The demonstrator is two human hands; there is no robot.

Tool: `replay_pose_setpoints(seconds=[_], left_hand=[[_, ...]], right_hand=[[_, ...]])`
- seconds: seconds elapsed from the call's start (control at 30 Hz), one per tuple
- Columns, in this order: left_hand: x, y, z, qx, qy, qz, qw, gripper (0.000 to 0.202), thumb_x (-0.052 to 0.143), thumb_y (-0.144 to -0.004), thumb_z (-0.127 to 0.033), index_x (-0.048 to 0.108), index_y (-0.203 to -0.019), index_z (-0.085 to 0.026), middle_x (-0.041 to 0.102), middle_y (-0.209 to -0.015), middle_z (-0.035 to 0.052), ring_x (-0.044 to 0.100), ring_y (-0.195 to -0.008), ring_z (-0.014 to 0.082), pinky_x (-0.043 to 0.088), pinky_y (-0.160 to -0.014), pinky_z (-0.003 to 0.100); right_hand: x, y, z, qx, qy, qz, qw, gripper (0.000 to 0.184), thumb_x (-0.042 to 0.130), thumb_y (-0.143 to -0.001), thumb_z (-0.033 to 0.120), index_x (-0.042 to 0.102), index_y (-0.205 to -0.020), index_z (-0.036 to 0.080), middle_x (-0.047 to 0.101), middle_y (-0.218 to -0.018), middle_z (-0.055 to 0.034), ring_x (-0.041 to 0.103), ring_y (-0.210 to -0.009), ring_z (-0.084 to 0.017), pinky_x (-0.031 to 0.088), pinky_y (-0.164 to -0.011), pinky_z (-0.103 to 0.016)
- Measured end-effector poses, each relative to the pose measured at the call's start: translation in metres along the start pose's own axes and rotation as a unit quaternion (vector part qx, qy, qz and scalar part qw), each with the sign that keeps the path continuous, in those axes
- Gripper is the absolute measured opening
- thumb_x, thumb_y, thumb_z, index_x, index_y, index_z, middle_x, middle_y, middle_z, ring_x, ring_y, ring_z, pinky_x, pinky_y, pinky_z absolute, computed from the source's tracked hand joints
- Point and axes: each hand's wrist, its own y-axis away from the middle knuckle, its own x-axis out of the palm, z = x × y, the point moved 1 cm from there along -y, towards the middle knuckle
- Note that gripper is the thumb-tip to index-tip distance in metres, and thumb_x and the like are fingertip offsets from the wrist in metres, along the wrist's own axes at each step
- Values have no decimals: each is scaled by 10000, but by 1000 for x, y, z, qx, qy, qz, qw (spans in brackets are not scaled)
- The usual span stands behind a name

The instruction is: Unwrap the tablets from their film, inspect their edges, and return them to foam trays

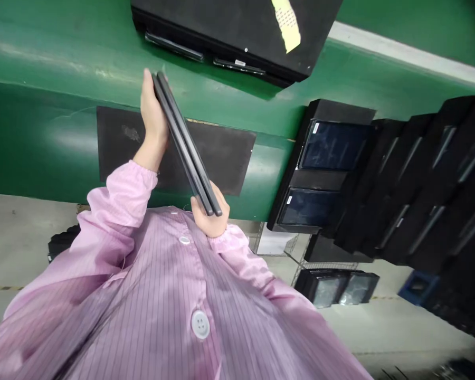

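Edge-on and slanting, two thin dark tablets point(187, 148) are held side by side above the bench, with a narrow gap between them. Around their upper left part is my left hand point(153, 113), its palm against the outer face and most fingers hidden. My right hand point(211, 214) grips the lower ends, thumb on the near left side and fingers on the far right side. Beneath the tablets a dark rectangular mat point(225, 155) lies on the green bench point(63, 126). The tablets' screens are turned out of sight.
At the back stands a black foam box point(221, 21) with flat devices in its slots and yellow tape on top. To the right, a black foam tray point(316, 179) holds two dark-screened tablets, beside several more black trays point(419, 174). Lower right, bagged devices point(340, 287) rest below bench height.
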Motion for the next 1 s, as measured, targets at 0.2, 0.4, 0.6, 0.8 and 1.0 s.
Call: replay_pose_setpoints(seconds=[0.2,0.4,0.6,0.8,1.0], left_hand=[[23,-3,-15,76,-82,104,988,482,417,-908,-668,533,-698,-251,525,-724,12,574,-794,173,460,-760,296],[7,-17,4,134,-115,117,977,520,519,-771,-787,488,-677,-277,497,-720,12,526,-797,195,452,-777,327],[13,-16,2,127,-136,144,972,441,497,-863,-693,494,-680,-291,521,-759,32,538,-864,227,453,-785,361],[17,-15,9,145,-128,112,975,492,379,-880,-741,512,-721,-295,505,-760,38,530,-831,213,479,-762,341],[21,-5,3,138,-120,122,976,512,356,-875,-736,527,-730,-276,479,-752,30,531,-841,190,486,-804,313]], right_hand=[[24,-21,-41,-31,16,18,999,531,552,-935,413,484,-1411,188,608,-1374,-157,572,-1309,-281,487,-1105,-453],[8,-26,-35,-37,-35,120,991,799,530,-881,643,328,-1529,221,428,-1557,-115,391,-1452,-320,336,-1204,-524],[5,-27,-31,-10,-99,85,991,597,373,-975,580,444,-1481,270,484,-1527,-41,434,-1428,-276,350,-1202,-494],[8,-26,-27,34,-114,63,991,553,303,-1002,528,528,-1427,257,534,-1485,-18,445,-1421,-259,334,-1214,-469],[5,-24,-28,44,-120,61,990,533,325,-987,514,556,-1391,253,560,-1454,-34,469,-1399,-260,366,-1194,-477]])
